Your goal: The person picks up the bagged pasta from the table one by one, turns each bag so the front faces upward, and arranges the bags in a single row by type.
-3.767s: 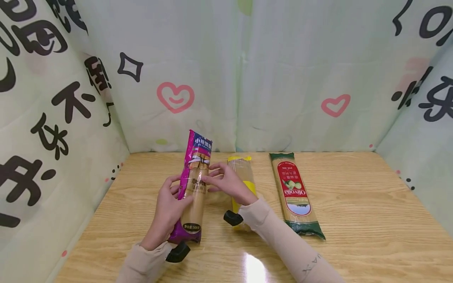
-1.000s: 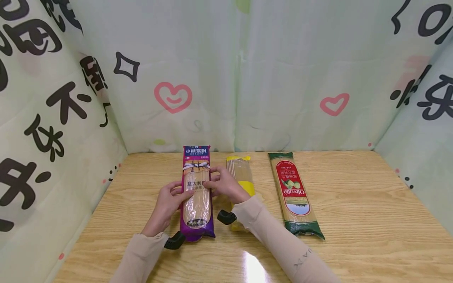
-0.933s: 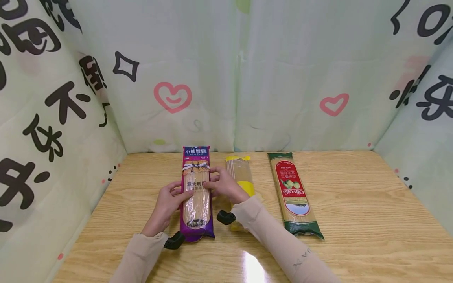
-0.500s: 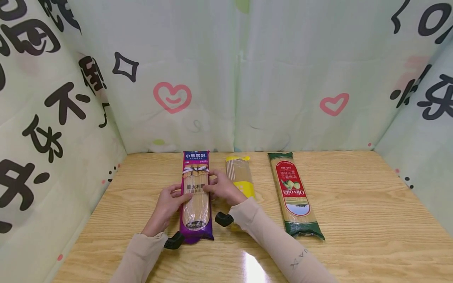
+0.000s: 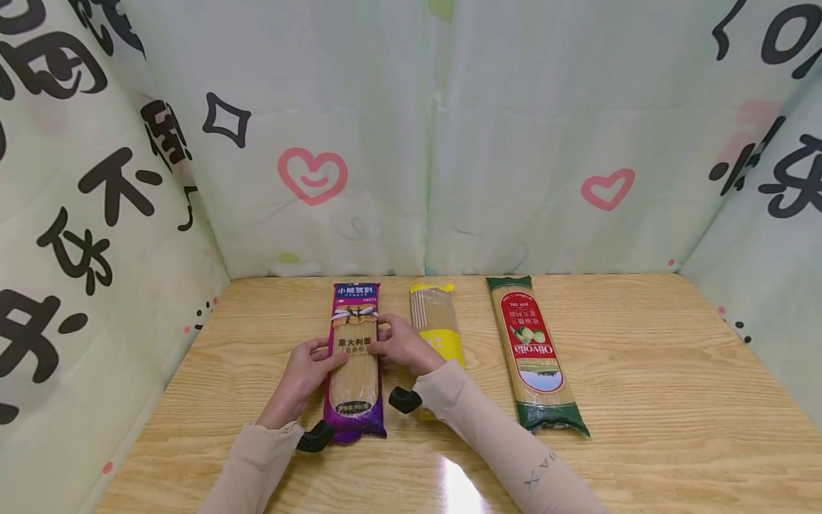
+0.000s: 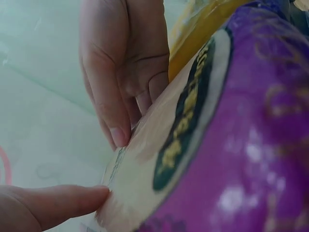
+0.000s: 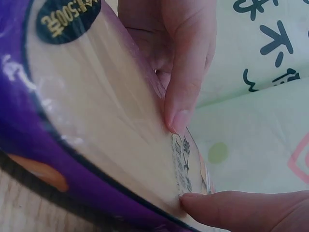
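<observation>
A purple pack of spaghetti with a clear window is held between both hands at the left of the table, its printed front facing the head camera. My left hand grips its left edge, thumb on the window. Across from it, my right hand grips the right edge, with the thumb on the front near the printed name. In the left wrist view the thumbs press the window from both sides of the pack. The right wrist view shows wood below the purple pack. Fingers behind the pack are partly hidden.
A yellow-banded spaghetti pack lies just right of the purple one, partly under the right forearm. Farther right lies a green-ended pack with a red label. The wooden table is backed by a printed curtain.
Earlier the purple pack was tilted and turned partly on its side; both hands have turned its front to face up. Over the last second its top end has come lower and nearer.
</observation>
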Motion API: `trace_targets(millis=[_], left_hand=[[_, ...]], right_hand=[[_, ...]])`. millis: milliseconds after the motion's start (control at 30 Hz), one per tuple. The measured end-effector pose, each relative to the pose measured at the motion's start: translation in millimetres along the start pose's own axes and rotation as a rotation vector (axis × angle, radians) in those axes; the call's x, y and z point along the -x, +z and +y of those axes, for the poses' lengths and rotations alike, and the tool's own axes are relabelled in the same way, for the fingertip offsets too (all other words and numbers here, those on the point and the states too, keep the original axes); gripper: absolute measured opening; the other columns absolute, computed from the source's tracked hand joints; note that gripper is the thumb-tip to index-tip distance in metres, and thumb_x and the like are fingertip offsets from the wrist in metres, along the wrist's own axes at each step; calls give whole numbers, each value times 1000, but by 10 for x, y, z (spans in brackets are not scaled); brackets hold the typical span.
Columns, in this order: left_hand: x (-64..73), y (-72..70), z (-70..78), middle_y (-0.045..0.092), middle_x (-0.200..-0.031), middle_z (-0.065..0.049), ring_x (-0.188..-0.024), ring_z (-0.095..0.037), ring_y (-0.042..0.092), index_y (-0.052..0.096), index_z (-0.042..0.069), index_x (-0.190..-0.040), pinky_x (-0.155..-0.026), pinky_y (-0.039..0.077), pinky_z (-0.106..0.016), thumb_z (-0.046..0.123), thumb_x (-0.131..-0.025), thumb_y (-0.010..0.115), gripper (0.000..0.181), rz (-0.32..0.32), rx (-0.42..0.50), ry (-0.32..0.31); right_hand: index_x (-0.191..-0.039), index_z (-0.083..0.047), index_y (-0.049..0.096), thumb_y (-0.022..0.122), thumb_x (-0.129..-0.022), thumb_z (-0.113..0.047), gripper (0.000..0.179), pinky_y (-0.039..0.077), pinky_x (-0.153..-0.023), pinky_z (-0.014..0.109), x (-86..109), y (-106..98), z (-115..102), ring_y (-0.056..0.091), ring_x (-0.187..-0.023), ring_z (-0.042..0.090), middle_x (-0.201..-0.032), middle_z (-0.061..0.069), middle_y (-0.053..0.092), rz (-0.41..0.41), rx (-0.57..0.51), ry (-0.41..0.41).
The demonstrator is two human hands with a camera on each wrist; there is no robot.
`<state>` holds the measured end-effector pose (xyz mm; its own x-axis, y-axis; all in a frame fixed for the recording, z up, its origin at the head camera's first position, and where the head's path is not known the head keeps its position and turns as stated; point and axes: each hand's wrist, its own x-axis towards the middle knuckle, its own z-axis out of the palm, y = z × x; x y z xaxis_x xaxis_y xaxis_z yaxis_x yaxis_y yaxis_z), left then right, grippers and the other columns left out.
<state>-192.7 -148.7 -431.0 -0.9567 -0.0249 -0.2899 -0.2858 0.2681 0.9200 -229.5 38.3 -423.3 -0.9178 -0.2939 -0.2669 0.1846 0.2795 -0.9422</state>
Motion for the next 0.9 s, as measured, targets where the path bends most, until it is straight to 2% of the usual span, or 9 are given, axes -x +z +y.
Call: trace_targets(millis=[167,267,600,733,900], left_hand=[[-13,1,-12,62,-125,-28,-93,-20,67,47,-7,-138,-77,57,-31,17,-94,68,54,-17,7,12],[-23,-7,-22,62,-123,-27,-93,-21,67,48,-7,-138,-77,58,-31,16,-94,68,53,-21,8,10],[-38,-67,-45,63,-124,-28,-100,-25,67,51,-6,-136,-79,58,-32,14,-94,68,50,-15,-6,30],[-20,-99,-8,62,-124,-27,-103,-29,66,53,-5,-135,-83,58,-35,12,-93,67,47,-4,-33,55],[-4,-140,47,61,-126,-28,-103,-28,65,54,-7,-134,-85,58,-36,9,-92,66,45,-3,-22,87]], right_hand=[[-144,5,39,64,-93,1,58,59,-82,43,17,-10,-15,69,-95,32,-115,25,64,-4,9,12],[-144,6,40,64,-92,0,57,60,-81,42,20,-10,-16,70,-95,33,-114,25,65,-19,16,-8],[-130,9,52,68,-92,-6,44,60,-79,35,18,-53,-50,67,-83,23,-109,20,65,10,124,10],[-129,10,51,68,-92,-7,44,60,-78,35,30,-63,-60,65,-84,24,-112,20,62,21,142,-13],[-125,6,56,64,-96,-18,39,57,-76,32,44,-92,-89,63,-85,23,-113,18,61,29,213,-57]])
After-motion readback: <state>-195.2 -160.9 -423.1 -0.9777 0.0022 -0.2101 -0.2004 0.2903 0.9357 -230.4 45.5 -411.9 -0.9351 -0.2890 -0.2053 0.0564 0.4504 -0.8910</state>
